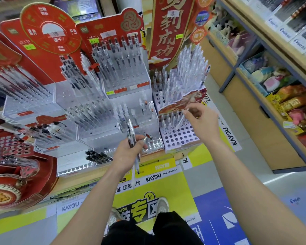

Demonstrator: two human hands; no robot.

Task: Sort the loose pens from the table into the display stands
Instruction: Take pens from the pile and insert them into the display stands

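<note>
So the loose pens [132, 137] are bunched in the left hand [126, 154], fingers curled round them. They stand roughly upright over the front edge of the tabletop [72, 183]; can't tell how many there are. The right hand [201, 121] pinches one white pen [181, 119] between thumb and fingertips, its lower end down among the holes of the white holed stand [180, 137] at the front right corner. That stand is packed at the back, with bare holes in front. Left of it sit clear stands [99, 128] with red card backs [49, 30]. A shelf [254, 106] runs along the right.
</note>
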